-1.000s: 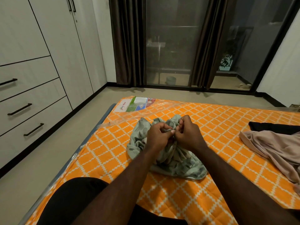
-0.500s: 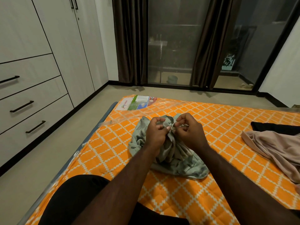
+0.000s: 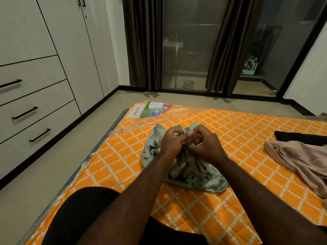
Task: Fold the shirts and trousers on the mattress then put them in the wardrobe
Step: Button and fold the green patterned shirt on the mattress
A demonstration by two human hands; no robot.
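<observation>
at the middle of the mattress, just ahead of the person's black-clad knee, the left hand and the right hand meet almost knuckle to knuckle. both have their fingers curled and pinch a small bit of the green shirt between them. whether that bit is a button, a collar edge or a hem is too small to tell. the rest of the green shirt lies bunched and creased under the wrists, resting on the orange quilted cover, neither spread flat nor folded. to the right, well apart from it, a beige garment sprawls loose, and a black garment lies just behind that, both untouched. clear plastic wrap and a printed label cover the far corner of the mattress. across a strip of floor on the left stands the wardrobe, its tall doors and its drawers all shut; dark curtains and glass doors close the far wall. the step in hand looks like readying the first garment, sorting out one edge or fastening before any fold, so the task is barely begun. the next move likely calls for letting go of that small pinch, taking the green shirt by its shoulders or corners, and shaking or smoothing it out flat on the mattress.
</observation>
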